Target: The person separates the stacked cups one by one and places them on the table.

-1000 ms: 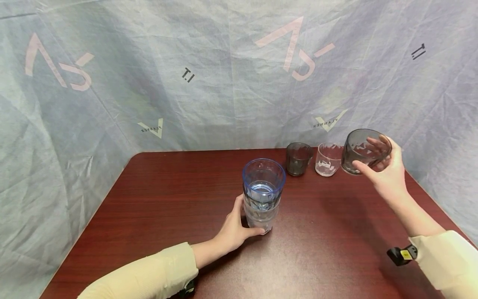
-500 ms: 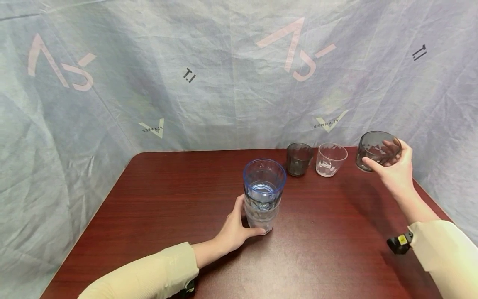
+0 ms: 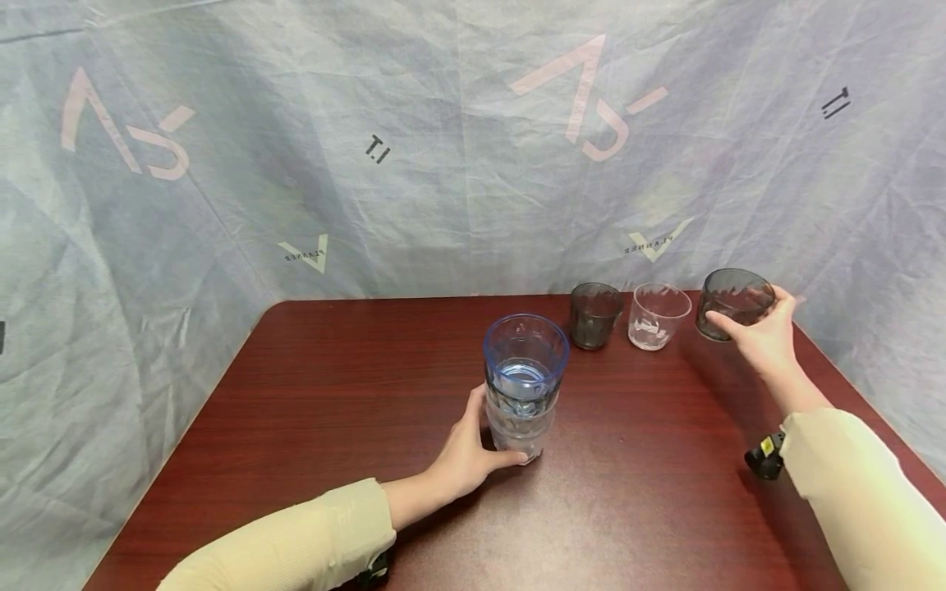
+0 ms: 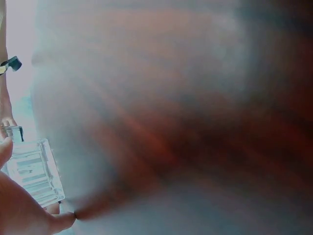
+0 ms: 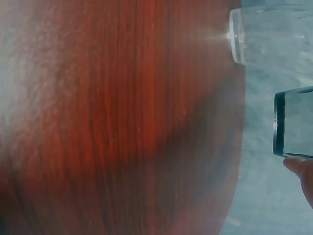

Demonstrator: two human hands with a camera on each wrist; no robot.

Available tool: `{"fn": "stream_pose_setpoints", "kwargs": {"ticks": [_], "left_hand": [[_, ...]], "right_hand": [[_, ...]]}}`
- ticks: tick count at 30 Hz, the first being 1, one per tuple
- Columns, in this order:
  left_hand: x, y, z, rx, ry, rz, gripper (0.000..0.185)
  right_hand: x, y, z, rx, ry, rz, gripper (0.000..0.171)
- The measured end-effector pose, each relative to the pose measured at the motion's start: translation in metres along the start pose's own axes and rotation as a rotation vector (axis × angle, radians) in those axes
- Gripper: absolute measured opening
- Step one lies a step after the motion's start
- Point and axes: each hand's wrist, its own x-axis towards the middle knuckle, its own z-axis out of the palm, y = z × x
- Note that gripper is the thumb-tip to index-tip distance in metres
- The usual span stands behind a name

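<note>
Right hand (image 3: pixel 761 338) has its grip curled round a smoky grey glass (image 3: pixel 734 302), empty and tilted, at the desk's (image 3: pixel 332 394) far right corner. Left hand (image 3: pixel 464 450) wraps the base of a stack of glasses (image 3: pixel 523 386), blue-rimmed one on top. Two more stand beside the grey glass: one clear glass (image 3: pixel 656 315), one dark glass (image 3: pixel 594 313), both empty.

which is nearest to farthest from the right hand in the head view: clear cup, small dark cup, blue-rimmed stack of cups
From the right hand, which holds a dark glass:
1. clear cup, just to its left at the back of the table
2. small dark cup, next along the back row
3. blue-rimmed stack of cups, mid-table, held by the left hand
</note>
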Motion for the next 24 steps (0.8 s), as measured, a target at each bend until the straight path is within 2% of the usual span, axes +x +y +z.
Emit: {"fn": "stream_pose_setpoints", "kwargs": {"ticks": [7, 14, 24], "left_hand": [[0.0, 0.001, -0.001, -0.004, -0.004, -0.009, 0.098], [0.0, 0.0, 0.0, 0.004, -0.003, -0.005, 0.097], [0.0, 0.001, -0.001, -0.004, -0.005, 0.001, 0.097]], "right_hand": [[0.005, 0.013, 0.002, -0.153, 0.0, 0.094, 0.093], [0.008, 0.028, 0.006, -0.162, -0.003, 0.13, 0.095], [0.008, 0.033, 0.012, -0.14, -0.002, 0.144, 0.094]]}}
